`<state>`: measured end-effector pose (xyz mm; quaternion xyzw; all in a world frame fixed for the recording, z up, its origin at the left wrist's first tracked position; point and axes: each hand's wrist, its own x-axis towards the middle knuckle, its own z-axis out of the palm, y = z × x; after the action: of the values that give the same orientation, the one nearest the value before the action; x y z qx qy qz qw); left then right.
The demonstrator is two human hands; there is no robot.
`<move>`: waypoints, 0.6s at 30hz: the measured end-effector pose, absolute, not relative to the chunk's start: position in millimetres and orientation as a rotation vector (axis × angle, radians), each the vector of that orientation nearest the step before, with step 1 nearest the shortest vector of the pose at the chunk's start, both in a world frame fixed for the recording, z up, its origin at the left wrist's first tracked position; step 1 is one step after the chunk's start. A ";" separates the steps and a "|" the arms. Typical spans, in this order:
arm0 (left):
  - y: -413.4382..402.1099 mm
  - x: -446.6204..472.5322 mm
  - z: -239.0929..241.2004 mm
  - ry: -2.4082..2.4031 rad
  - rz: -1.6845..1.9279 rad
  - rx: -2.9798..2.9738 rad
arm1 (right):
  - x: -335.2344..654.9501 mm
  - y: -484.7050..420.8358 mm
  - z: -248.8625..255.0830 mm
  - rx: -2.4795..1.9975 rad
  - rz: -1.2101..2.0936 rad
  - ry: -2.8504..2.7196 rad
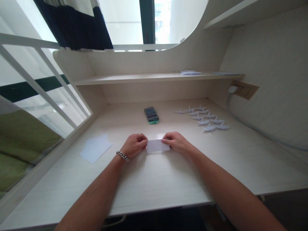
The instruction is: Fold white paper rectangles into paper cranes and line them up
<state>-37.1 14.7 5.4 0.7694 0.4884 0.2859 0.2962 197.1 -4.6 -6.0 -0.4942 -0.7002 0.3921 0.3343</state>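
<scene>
A small white sheet of paper [155,146], rectangular and apparently folded, is held between my two hands just over the desk. My left hand [135,144] pinches its left edge; a ring and a chain bracelet show on that side. At the upper right edge, my right hand [176,141] grips the paper between thumb and fingers. Several white folded paper cranes [203,118] stand in a cluster at the back right. To the left lie loose white paper sheets [95,148], fanned slightly over each other.
Behind the hands lies a dark, pixelated object with a green edge [152,116]. Papers [190,72] rest on the shelf [134,78] above the desk [154,189]. At right, a white plug [232,89] sits in the wall socket, its cable [260,130] trailing along the wall.
</scene>
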 end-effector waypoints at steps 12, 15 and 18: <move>5.2 -21.1 4.1 1.144 0.705 2.185 | 189.9 -10.2 -1.5 -1.281 0.975 -1.863; 7.8 -26.6 6.4 1.179 0.705 2.173 | 192.6 -9.1 -2.1 -1.282 0.988 -1.832; 11.6 -33.8 5.0 1.210 0.724 2.074 | 195.2 -7.7 -4.6 -1.311 1.006 -1.762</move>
<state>-33.8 11.6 5.0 0.7858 0.4586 0.2741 0.3115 195.2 -7.7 -4.6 -0.5073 -0.6820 0.3892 0.3549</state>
